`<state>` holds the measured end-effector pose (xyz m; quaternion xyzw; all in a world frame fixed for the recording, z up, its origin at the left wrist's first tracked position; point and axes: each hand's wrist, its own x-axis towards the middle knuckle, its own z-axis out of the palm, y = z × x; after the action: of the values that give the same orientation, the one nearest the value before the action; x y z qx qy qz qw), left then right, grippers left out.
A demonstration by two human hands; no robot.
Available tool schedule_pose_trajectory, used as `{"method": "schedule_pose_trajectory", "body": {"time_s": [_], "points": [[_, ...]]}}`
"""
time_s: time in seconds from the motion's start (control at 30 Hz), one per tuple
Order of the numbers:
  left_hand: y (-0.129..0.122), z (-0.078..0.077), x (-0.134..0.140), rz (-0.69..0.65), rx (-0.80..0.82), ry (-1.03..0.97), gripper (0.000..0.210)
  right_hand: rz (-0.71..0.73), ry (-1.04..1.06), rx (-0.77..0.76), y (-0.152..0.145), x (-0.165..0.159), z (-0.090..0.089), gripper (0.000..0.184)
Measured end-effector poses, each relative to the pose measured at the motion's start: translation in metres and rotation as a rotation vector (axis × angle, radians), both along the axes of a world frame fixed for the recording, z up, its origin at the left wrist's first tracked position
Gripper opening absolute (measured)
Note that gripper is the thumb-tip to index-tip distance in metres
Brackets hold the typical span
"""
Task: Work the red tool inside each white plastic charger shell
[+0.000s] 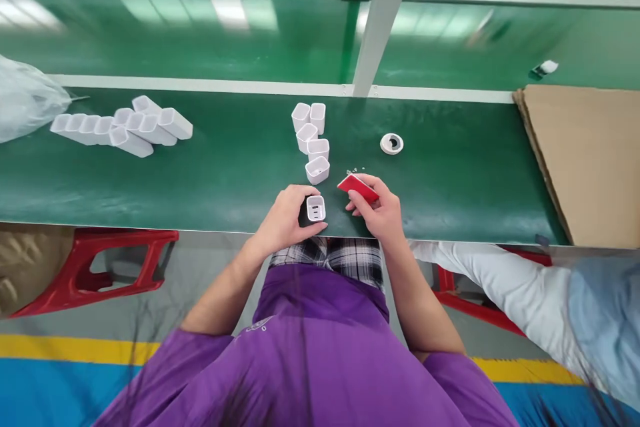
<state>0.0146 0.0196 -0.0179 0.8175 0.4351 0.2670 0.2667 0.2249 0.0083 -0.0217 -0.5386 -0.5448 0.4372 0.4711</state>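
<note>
At the near edge of the bench, my left hand (293, 215) is closed round a white plastic charger housing (316, 209), its open end facing up and slots showing on the inner floor. To its right, my right hand (379, 208) pinches a flat red piece with a pale edge, like a small card (359, 187). Several tiny pale bits (355, 171) lie on the green bench just beyond that red card. Past my left hand, more white housings (317, 169) stand in a short staggered column, open ends up.
Many white housings (130, 141) lean in rows at the left, near a clear plastic bag (27, 100). A white tape roll (391, 143) lies right of centre. Cardboard sheets (585, 167) cover the right end. Another person's pale-trousered leg (520, 287) is at the right, by a red stool.
</note>
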Motion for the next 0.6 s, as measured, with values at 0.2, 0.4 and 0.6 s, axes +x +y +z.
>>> {"method": "schedule_pose_trajectory", "body": {"time_s": [0.2, 0.4, 0.6], "points": [[0.002, 0.004, 0.012, 0.070, -0.078, -0.095, 0.028, 0.031, 0.099, -0.031, 0.003, 0.002, 0.005, 0.032], [0.001, 0.008, 0.031, 0.164, -0.312, -0.209, 0.031, 0.077, -0.061, -0.010, -0.008, -0.007, 0.026, 0.035], [0.004, 0.003, 0.030, 0.115, -0.332, -0.197, 0.029, 0.152, -0.283, 0.033, -0.008, -0.018, 0.030, 0.042]]}}
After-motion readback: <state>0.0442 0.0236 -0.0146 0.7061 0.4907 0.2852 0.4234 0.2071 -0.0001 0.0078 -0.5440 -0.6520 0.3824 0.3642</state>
